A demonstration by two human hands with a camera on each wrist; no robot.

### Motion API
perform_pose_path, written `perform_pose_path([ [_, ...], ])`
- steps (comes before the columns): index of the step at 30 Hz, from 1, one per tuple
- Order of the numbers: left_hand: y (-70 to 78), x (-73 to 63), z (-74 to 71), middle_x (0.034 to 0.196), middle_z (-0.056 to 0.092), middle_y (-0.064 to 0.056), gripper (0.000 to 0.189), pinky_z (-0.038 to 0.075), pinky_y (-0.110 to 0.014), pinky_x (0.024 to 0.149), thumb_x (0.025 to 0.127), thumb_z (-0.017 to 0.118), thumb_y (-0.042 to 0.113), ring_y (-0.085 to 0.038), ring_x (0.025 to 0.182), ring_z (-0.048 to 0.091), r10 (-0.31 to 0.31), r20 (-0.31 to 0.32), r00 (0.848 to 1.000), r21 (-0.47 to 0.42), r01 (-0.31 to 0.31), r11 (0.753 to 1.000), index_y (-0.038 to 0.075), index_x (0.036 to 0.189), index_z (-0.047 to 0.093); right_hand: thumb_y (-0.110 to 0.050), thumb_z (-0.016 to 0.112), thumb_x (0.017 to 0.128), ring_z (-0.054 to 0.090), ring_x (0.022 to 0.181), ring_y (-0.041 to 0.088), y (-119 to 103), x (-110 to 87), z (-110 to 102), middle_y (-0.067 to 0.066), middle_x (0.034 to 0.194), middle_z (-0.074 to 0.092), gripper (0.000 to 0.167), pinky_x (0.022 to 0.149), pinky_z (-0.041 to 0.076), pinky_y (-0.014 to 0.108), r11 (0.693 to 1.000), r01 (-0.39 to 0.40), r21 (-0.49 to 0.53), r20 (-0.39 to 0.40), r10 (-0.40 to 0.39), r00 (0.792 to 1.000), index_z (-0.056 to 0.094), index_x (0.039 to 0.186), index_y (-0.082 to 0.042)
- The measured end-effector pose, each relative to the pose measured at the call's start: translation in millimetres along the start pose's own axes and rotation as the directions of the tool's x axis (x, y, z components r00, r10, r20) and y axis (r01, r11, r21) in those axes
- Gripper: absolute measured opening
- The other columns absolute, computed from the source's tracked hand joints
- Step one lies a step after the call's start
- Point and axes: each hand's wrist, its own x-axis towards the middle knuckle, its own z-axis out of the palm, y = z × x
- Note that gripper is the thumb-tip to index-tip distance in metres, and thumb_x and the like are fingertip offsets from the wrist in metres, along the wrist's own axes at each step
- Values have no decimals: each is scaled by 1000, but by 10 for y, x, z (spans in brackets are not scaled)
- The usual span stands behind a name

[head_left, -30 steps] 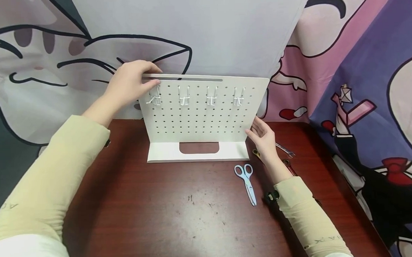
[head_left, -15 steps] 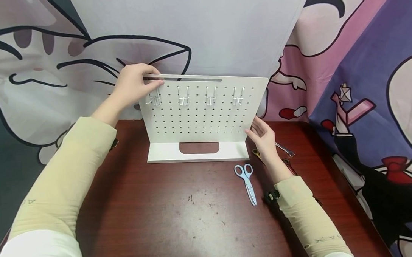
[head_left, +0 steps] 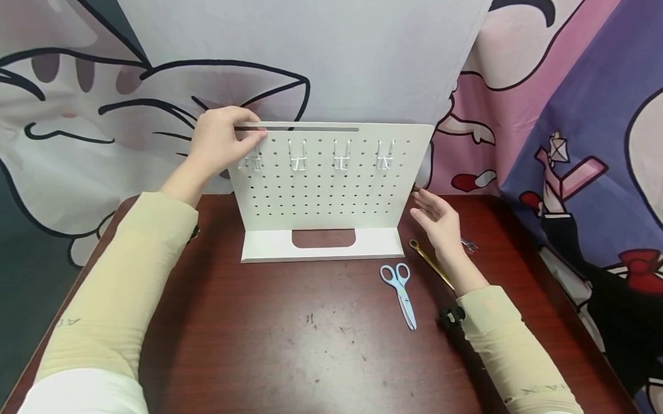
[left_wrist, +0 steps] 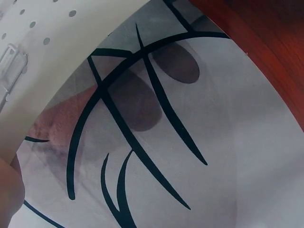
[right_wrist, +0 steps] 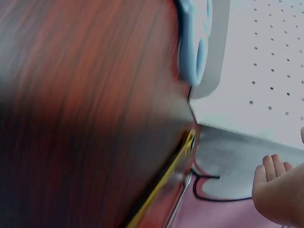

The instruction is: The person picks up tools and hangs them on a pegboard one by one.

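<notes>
A white pegboard (head_left: 320,195) stands upright on its flat base at the far side of the table, a row of white double hooks (head_left: 298,162) hung across its upper part. My left hand (head_left: 219,138) grips the top left corner, thumb in front and fingers behind. In the left wrist view, part of that hand (left_wrist: 9,197) shows at the lower left, against the board (left_wrist: 52,61). My right hand (head_left: 439,224) is just off the board's right edge, fingers loosely bent and holding nothing. The right wrist view shows those fingers (right_wrist: 280,192) apart from the board (right_wrist: 270,61).
Light blue scissors (head_left: 400,293) lie in front of the base's right end. A gold-coloured wrench (head_left: 429,263) lies beside my right hand, and a silver wrench (head_left: 469,245) is partly hidden behind it. Printed cloth (head_left: 381,53) hangs close behind the board on the brown table (head_left: 260,355).
My right hand has let go of the board's right edge and shifted right, uncovering more of the gold-coloured wrench. My left hand has slid slightly right along the top while still gripping it.
</notes>
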Motion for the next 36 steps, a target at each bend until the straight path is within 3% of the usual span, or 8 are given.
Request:
perform_pose_path([
  [2,-4,-2,6,105,78,-19,17,48,-50,89,95,76,15,-39,98,71,5,-5,1000,4,-5,1000,0,104,78,-3,68,101,66,130,21,14,6,-69,24,148,63,51,100,51,11,1000,10,-16,-7,-10,1000,56,150,3],
  [4,-6,-2,12,104,78,-19,17,48,-50,88,95,75,15,-39,96,70,13,-8,1000,13,-13,1000,1,103,78,-2,68,101,69,119,9,26,17,-145,15,139,70,48,94,52,8,1000,19,-20,-7,-19,1000,58,147,5],
  [8,1,-5,11,104,78,-19,17,48,-52,87,96,73,16,-40,95,70,20,-9,1000,29,-20,999,1,103,77,-1,69,100,69,106,-6,62,50,-295,-14,115,74,47,89,52,6,999,32,-40,15,-31,999,58,144,9],
  [11,3,-9,4,105,78,-19,18,49,-53,88,96,72,17,-40,97,70,18,-8,1000,32,-18,999,1,103,77,-1,70,99,68,102,-8,111,82,-396,-22,108,72,47,88,51,5,996,35,-78,47,-31,998,58,143,11],
  [16,-7,-10,5,106,78,-18,18,49,-52,89,96,73,17,-40,98,70,14,-5,1000,32,-14,999,2,104,77,-3,72,99,68,98,-10,228,125,-538,-14,111,74,46,86,52,5,987,17,-158,81,-4,997,60,141,10],
  [23,4,-17,10,104,78,-18,17,49,-54,89,97,72,19,-40,97,70,11,-1,1000,50,-11,999,3,103,77,-6,74,98,64,89,-16,433,217,-687,21,124,75,44,80,50,4,949,-6,-315,98,39,994,63,137,11],
  [27,9,-18,11,105,78,-18,17,49,-56,90,97,71,19,-40,98,70,7,3,1000,54,-7,998,4,104,77,-1,74,97,62,84,-20,538,281,-752,35,126,70,40,76,49,4,930,0,-367,118,47,992,65,134,11],
  [36,1,-11,-1,105,78,-18,18,49,-55,90,97,71,18,-40,97,70,21,7,1000,56,-21,998,3,104,77,-5,76,96,56,78,-21,642,369,-842,35,121,72,39,71,46,4,870,-11,-493,160,102,982,68,132,9],
])
